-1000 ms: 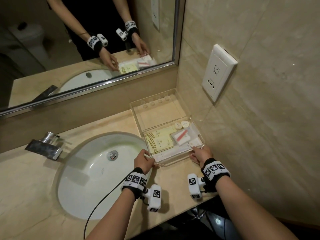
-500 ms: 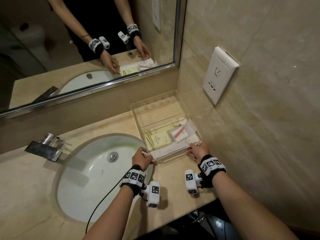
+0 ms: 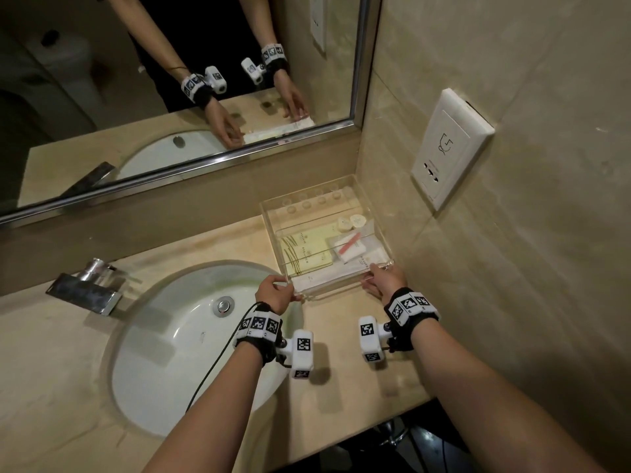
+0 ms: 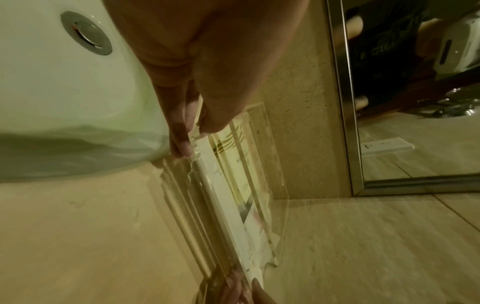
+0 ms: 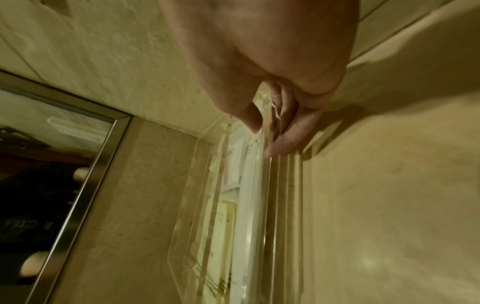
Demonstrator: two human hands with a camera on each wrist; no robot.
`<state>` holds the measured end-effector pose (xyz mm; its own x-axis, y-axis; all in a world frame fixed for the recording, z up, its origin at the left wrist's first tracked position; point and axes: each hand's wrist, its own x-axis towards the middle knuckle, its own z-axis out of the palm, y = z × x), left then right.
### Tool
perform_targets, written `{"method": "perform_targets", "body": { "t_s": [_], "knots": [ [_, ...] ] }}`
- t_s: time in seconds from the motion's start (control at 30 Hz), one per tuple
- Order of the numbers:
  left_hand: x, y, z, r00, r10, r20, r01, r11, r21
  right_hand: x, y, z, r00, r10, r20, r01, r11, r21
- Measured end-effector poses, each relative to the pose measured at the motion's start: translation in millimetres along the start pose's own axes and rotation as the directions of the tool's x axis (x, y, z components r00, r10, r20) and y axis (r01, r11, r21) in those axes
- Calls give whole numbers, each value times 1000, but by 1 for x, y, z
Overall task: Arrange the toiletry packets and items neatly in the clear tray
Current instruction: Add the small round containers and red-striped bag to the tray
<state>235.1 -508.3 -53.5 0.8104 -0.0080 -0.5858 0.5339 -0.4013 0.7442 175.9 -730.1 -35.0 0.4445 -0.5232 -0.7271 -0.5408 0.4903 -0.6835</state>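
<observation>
A clear tray sits on the beige counter in the corner beside the side wall. Inside lie yellow packets, a white packet with a red item, two round white items and a long white packet along the near wall. My left hand pinches the tray's near left corner, thumb inside and fingers outside, as the left wrist view shows for the left hand on the tray. My right hand pinches the near right corner; in the right wrist view the right hand grips the tray.
A white sink with a metal drain lies left of the tray, and a chrome faucet stands further left. A mirror runs along the back wall. A white wall socket hangs above the tray. The counter's front edge is close behind my wrists.
Both hands have pushed the tray away from me toward the mirror wall, keeping their hold on its near corners. The items inside have kept their places.
</observation>
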Motion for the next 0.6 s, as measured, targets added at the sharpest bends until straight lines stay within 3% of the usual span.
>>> {"method": "perform_targets", "body": {
  "t_s": [0.2,0.37,0.5,0.6],
  "knots": [
    [-2,9,7,994,-102,-31,83,924,-372,13,-9,10,992,-7,123,15,998,-64],
    [-12,11,7,948,-276,158,309,682,-662,25,6,4,999,39,-4,-39,997,-62],
    [-15,19,2,938,-281,205,326,502,-801,10,-4,9,996,84,11,-84,993,85],
    [-13,19,3,947,-273,172,290,487,-824,6,-12,14,996,92,5,-92,985,146]
  ]
}}
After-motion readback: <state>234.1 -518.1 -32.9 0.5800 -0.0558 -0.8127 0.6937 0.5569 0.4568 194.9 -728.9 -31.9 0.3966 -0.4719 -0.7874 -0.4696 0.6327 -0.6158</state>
